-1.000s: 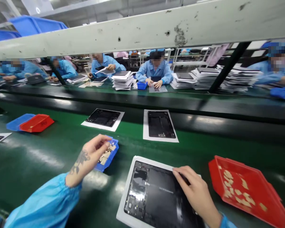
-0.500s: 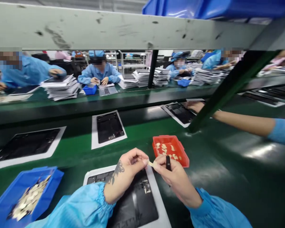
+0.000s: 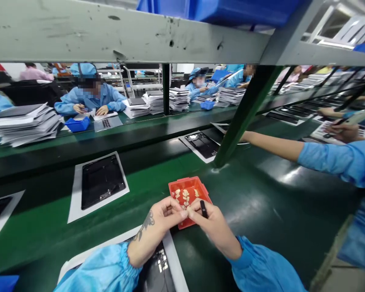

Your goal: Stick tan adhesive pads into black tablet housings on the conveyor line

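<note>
My left hand is closed in a pinch, its fingertips meeting those of my right hand above the near edge of a red tray. Between the touching fingertips is a small cream piece, mostly hidden. A short black stick-like tool pokes up from between the fingers of my right hand; its other end is hidden. Several small cream pieces lie in the tray. Below my left forearm a black tablet-like panel with exposed parts rests on a white sheet, partly covered by my sleeve.
Another black panel lies on a white sheet at left. A green slanted post rises at right, beside a co-worker's outstretched arm. A grey beam crosses overhead. A blue bin shows at the lower left corner.
The view has swung right, so the panels and blue bin sit farther left. My hands have come together over the red tray's near edge, and the cream piece between them is less visible.
</note>
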`<state>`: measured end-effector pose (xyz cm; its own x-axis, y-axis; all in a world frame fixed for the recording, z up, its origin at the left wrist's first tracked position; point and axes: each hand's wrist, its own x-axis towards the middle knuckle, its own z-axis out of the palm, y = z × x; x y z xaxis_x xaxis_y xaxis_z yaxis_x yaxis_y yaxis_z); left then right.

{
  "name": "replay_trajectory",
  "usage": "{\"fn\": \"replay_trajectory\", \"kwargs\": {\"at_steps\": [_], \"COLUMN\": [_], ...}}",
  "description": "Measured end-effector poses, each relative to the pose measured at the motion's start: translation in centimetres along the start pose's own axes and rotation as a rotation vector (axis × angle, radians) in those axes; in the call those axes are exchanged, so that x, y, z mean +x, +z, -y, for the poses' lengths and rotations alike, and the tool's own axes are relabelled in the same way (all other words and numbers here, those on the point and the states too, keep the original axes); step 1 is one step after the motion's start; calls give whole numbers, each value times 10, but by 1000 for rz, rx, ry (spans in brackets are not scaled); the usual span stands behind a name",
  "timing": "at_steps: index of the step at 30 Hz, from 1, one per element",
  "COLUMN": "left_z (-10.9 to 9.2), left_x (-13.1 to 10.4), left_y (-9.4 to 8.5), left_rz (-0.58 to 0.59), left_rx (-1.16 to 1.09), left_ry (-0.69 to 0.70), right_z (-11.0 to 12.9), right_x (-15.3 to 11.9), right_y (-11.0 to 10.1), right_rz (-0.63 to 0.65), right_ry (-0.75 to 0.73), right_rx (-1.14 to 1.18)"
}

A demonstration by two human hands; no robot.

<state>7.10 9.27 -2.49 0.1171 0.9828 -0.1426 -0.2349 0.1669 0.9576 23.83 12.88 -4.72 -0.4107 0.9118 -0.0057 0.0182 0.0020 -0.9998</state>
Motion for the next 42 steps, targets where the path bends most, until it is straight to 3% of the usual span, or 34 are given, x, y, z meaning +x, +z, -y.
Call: {"fn": "replay_trajectory", "kwargs": {"at_steps": [7,11,15,18,24,30,35,39,42], "left_z": [4,7,16,20,17,7,2,2,4], "left_x": [7,14,28,40,43,30,26,25,24], "left_y": [0,-5,-12,-14,-11,-7,-4,-5,-6], "left_rz": [67,-10,-187,-242,-117,85,61,14,10], "left_rx": [-102,-101,249,495,523,99,40,153,253], "left_ry": [-38,-23,150,266,287,59,43,85,144], "right_z": [-4,-5,-5,-4,-3,-1,-3,-5,-4], "right_x": [0,1,3,3,3,1,1,0,-1], "right_y": [-2,-5,-8,-8,-5,-4,-4,-6,-6], "right_rz": [25,-128,-276,-312,-284,-157,-144,-212,-196], "right_ry": [5,18,16,29,49,10,-4,-43,-104], "right_rx": [84,103,106,116,88,62,9,-153,-250]}}
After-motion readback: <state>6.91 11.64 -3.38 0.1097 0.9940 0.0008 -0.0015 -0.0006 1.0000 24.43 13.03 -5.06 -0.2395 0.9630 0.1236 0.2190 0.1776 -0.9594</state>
